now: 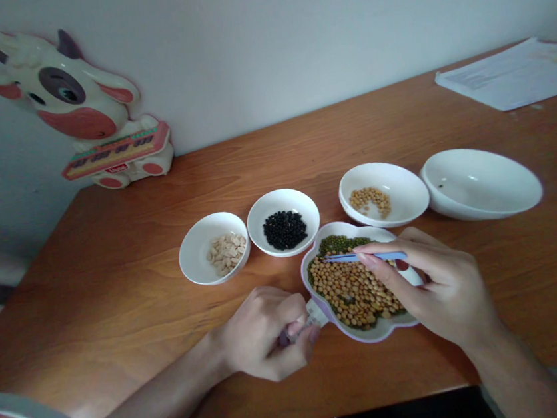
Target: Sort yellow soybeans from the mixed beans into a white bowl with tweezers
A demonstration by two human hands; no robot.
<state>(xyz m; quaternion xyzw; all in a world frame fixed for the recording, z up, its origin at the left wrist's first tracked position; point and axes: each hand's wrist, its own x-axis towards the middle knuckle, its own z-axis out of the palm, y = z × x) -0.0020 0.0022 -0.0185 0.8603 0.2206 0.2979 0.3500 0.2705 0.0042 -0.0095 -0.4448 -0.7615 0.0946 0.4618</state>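
Note:
My left hand [272, 334] is closed around the short handle of a flower-shaped dish [373, 334] with a pale purple rim. Soybeans [350, 288] and green mung beans [340, 243] fill much of this dish. My right hand [443, 284] pinches a pair of blue tweezers [382, 255] between thumb and fingers. The tweezers' tips rest over the soybeans near the dish's upper left; whether a bean is between them I cannot make out. Part of the dish's right side is hidden behind my right hand.
Behind the dish stand white bowls: one with pale flat seeds [227, 252], one with black beans [285, 230], one with some soybeans [371, 200], and a larger bowl [487, 182] holding a dark speck. A cow toy [71, 112] stands at back left, papers [515, 75] at back right.

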